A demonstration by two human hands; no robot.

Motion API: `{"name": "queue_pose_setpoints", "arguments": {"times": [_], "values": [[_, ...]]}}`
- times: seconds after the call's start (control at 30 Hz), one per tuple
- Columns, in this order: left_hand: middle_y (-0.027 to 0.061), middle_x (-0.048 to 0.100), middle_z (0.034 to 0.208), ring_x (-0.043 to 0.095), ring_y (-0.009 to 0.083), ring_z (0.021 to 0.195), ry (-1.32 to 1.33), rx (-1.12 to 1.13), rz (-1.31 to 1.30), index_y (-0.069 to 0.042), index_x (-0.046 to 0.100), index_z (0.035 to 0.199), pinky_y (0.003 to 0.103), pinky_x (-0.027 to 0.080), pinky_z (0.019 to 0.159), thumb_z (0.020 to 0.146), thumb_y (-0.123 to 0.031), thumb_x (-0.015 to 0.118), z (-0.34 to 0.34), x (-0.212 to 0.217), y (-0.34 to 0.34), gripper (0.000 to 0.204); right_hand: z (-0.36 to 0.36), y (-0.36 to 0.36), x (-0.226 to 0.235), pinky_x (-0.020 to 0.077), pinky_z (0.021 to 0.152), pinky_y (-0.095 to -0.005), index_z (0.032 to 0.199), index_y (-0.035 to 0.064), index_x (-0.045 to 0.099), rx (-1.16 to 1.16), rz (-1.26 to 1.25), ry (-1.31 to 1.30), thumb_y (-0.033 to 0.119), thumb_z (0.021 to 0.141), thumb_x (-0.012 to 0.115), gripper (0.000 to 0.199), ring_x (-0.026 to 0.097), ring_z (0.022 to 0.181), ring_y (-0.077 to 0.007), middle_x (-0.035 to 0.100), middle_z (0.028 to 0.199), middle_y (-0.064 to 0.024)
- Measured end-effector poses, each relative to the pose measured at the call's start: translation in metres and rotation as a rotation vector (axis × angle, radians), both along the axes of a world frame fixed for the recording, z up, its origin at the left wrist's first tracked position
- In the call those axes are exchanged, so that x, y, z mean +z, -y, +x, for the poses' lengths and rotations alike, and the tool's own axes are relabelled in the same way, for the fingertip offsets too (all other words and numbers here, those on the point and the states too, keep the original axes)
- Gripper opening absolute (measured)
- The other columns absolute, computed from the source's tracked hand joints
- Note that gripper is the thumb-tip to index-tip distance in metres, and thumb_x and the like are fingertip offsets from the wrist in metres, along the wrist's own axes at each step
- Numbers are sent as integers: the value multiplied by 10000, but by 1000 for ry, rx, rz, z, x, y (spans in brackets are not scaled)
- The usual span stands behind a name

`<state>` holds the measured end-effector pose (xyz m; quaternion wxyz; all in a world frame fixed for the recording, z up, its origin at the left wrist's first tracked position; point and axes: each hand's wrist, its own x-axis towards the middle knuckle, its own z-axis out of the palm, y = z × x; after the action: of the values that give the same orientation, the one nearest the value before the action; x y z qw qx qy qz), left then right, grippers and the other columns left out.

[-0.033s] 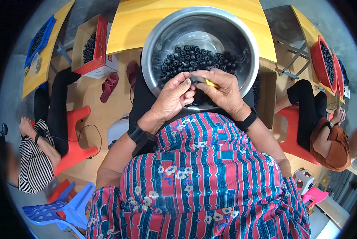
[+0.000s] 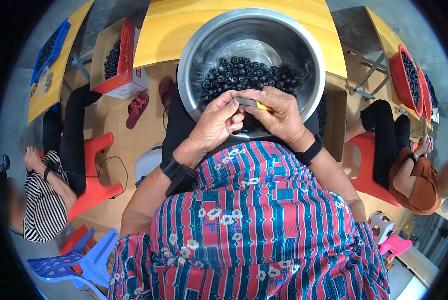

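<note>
A wide steel bowl [image 2: 184,70] rests on my lap, holding a heap of small black ring-shaped parts [image 2: 249,75]. Both hands meet over its near rim. My left hand [image 2: 215,126] is pinched, fingertips pressed to one end of a small grey and yellow piece [image 2: 256,104]. My right hand [image 2: 280,119] grips the other, yellow end between thumb and fingers. Each wrist wears a black band. A striped red and blue garment fills the lower picture.
A cardboard box [image 2: 126,82] of black parts stands on the floor at left, beside red sandals [image 2: 138,110]. Yellow tables [image 2: 164,30] stand ahead, red trays [image 2: 401,75] at right. Seated people on red stools flank me: striped top [image 2: 44,200], orange top [image 2: 419,180]. Blue chair [image 2: 79,262] lower left.
</note>
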<state>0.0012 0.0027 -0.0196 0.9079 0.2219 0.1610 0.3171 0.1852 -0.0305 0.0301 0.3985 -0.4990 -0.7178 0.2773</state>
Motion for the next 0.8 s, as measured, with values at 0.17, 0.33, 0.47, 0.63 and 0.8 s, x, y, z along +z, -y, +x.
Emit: {"name": "queue_pose_setpoints", "arguments": {"times": [0.17, 0.33, 0.47, 0.63, 0.8], "values": [[-3, 515, 943, 439, 63, 726, 6, 19, -68, -65, 524, 1176, 193, 373, 597, 1005, -139, 457, 0, 2, 0, 197, 1, 4, 3, 464, 561, -358, 1188, 206, 668, -14, 75, 191, 85, 760, 689, 445, 578, 625, -261, 541, 698, -82], [2, 515, 938, 446, 62, 724, 88, 2, -136, -55, 529, 1153, 195, 374, 591, 1000, -137, 466, -1, -1, -1, 185, 0, 5, 4, 470, 545, -371, 1229, 228, 641, -9, 159, 275, 79, 734, 678, 519, 567, 603, -256, 511, 679, -67], [8, 520, 926, 445, 59, 714, 77, 17, -167, -56, 530, 1138, 195, 372, 585, 1000, -156, 478, -1, 2, -2, 178, 1, 5, 0, 473, 542, -366, 1229, 222, 642, -7, 180, 283, 75, 728, 677, 524, 565, 599, -251, 504, 673, -64], [9, 522, 920, 444, 55, 708, 91, 11, -200, -55, 527, 1139, 192, 369, 585, 1006, -171, 477, 0, 4, -1, 184, 1, 4, -1, 473, 547, -370, 1170, 193, 670, -6, 190, 262, 90, 741, 684, 441, 573, 605, -254, 524, 682, -67], [2, 519, 930, 426, 48, 704, 53, 6, -109, -63, 510, 1133, 183, 363, 585, 1009, -176, 474, -1, 4, 0, 172, 4, 1, 6, 457, 545, -343, 1018, 104, 689, -32, 195, 125, 154, 792, 700, 232, 574, 611, -250, 552, 703, -81]]}}
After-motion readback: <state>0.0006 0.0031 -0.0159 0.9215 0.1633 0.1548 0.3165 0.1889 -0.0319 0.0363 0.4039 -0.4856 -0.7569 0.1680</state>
